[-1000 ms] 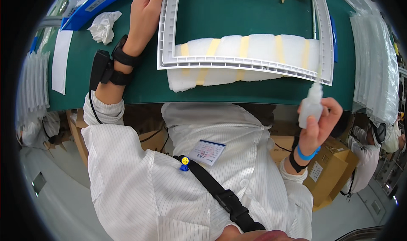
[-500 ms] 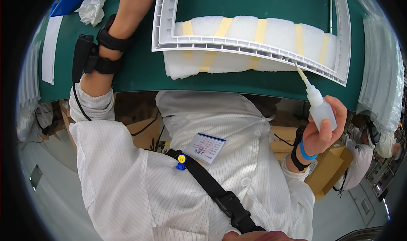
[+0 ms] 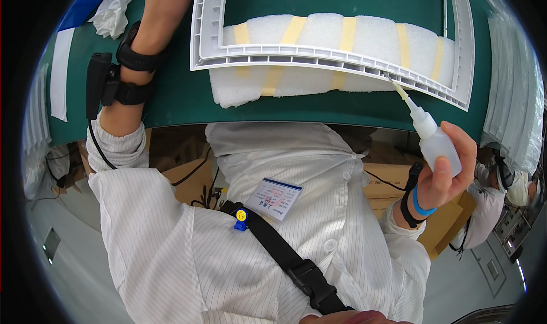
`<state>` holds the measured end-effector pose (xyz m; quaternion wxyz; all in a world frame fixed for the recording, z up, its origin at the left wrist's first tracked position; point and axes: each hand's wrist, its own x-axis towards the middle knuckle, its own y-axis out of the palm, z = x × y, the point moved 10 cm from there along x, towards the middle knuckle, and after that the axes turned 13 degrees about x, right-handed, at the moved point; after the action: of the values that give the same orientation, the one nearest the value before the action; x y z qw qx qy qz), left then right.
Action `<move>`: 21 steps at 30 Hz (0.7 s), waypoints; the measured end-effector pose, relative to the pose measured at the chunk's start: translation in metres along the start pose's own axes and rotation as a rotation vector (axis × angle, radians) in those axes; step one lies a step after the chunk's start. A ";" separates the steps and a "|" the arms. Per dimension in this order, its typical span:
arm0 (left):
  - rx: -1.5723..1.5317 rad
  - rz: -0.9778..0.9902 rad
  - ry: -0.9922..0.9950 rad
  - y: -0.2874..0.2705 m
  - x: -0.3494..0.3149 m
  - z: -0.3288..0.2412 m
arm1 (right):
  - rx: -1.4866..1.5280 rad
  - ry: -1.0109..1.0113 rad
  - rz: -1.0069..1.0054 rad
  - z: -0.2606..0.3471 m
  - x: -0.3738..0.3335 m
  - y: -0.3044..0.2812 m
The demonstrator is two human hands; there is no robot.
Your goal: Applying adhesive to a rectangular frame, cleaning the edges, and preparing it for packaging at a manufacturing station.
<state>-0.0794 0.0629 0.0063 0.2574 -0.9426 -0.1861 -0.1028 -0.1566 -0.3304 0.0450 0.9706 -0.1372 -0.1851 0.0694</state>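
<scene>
In my right hand [image 3: 456, 170] is a small translucent squeeze bottle [image 3: 437, 148], held between the thumb and curled fingers. The bottle tilts up and left, and its thin nozzle tip meets the ribbed near edge of a white plastic frame [image 3: 206, 33], right of the middle. That frame's near side lies across a roll of white foam [image 3: 245, 90] bound with strips of yellow tape [image 3: 347, 34]. My left forearm [image 3: 152, 33] reaches up past the frame's left side; the left hand is beyond the top of the picture.
Underneath is a green table mat [image 3: 176, 96]. Crumpled white tissue [image 3: 113, 13], a blue bin [image 3: 85, 6] and a white strip [image 3: 61, 76] lie at the left. Clear plastic sheets [image 3: 515, 96] hang at the right edge. A cardboard box [image 3: 450, 224] and another person [image 3: 484, 210] are below right.
The nozzle tip has shifted slightly left along the frame's edge, and the bottle leans more. The frame and foam appear a little further left in the picture, as does my left forearm.
</scene>
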 end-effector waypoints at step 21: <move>-0.066 0.006 -0.049 0.002 -0.001 0.000 | -0.256 -0.250 0.390 0.067 0.034 0.037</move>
<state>-0.0791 0.0609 0.0046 0.2219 -0.9533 -0.1863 -0.0850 -0.1541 -0.2731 0.1059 0.8832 -0.2822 -0.2808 0.2478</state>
